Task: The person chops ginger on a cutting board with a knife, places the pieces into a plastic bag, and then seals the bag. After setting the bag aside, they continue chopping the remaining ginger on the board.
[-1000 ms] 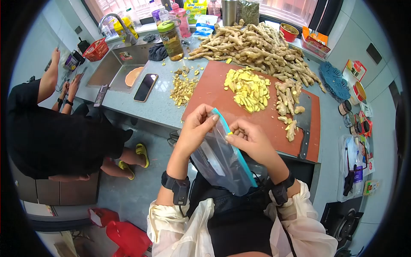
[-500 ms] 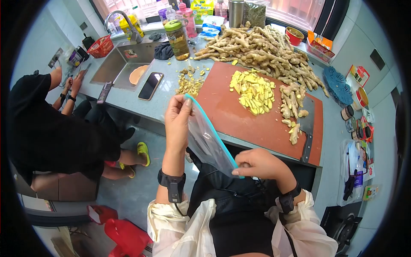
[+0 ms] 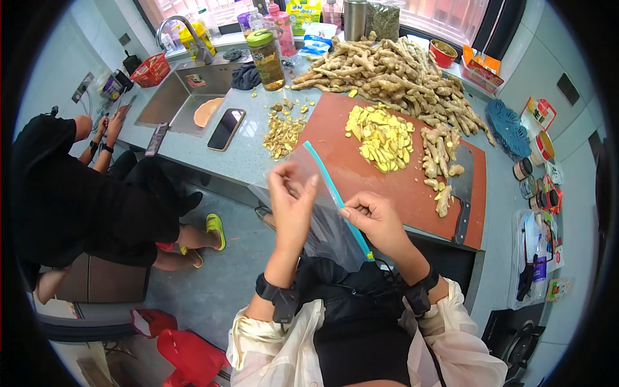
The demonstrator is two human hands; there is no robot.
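Observation:
A clear zip bag (image 3: 329, 235) with a turquoise zip strip hangs slantwise in front of me, over the counter's front edge. My right hand (image 3: 375, 222) pinches the strip about halfway along. My left hand (image 3: 291, 203) is beside the bag's upper part, thumb and fingers apart, off the strip; some fingertips look blurred against the film. Beyond the bag, a brown cutting board (image 3: 335, 129) carries a heap of sliced ginger (image 3: 380, 137). Several ginger pieces (image 3: 440, 151) and a cleaver (image 3: 462, 193) are on the board's right side.
A large pile of whole ginger (image 3: 393, 77) covers the back of the counter. Ginger scraps (image 3: 282, 132), a phone (image 3: 227, 129) and a green-lidded jar (image 3: 265, 61) are left of the board. Further left is a sink (image 3: 171, 106), with a person in black (image 3: 97, 193) seated before it.
My left hand has let go of the strip's upper end and moved right and down. My right hand has shifted up along the strip from its lower end. The bag has swung rightward.

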